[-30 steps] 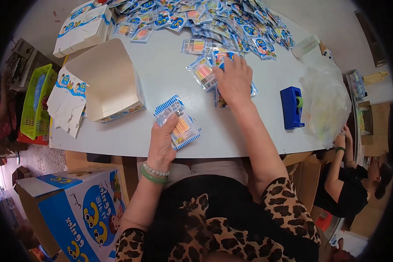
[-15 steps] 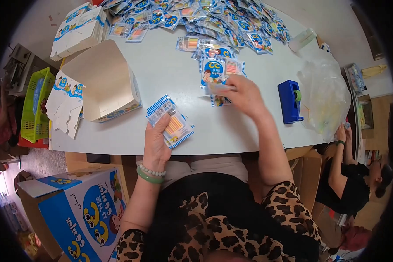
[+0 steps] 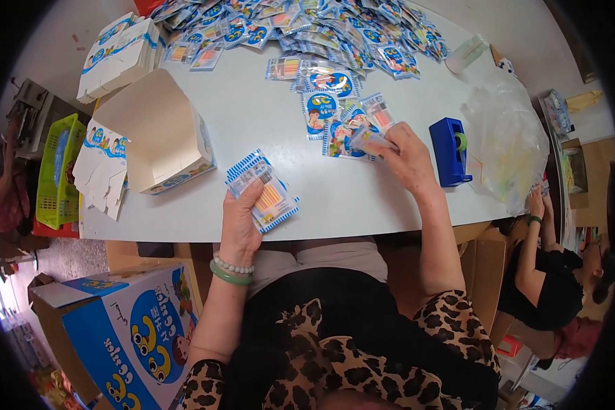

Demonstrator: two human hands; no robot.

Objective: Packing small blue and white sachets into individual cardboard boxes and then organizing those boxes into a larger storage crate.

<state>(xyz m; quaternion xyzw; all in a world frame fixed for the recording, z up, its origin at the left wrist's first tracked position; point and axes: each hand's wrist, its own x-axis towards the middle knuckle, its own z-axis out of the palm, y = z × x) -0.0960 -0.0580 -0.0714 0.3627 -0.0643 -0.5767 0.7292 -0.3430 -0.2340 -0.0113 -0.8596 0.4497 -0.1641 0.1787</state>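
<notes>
My left hand is closed round a few flat printed packets, the top packet showing yellow-orange sticks through its clear film. The thumb presses on its face above the table's front edge. Farther right, the fingers of my right hand pinch the edge of another small packet. That one is tilted over loose blue-and-white packets lying on the table, which it partly covers. Behind them a large heap of similar packets spreads along the far side.
An open white carton box stands at left, beside flattened boxes and a stack of folded boxes. To the right are a blue tape dispenser and a clear plastic bag. A co-worker sits beyond.
My right hand has moved right, and packets near it have shifted and spread to the right. My left hand keeps its hold on its packets, almost in place.
</notes>
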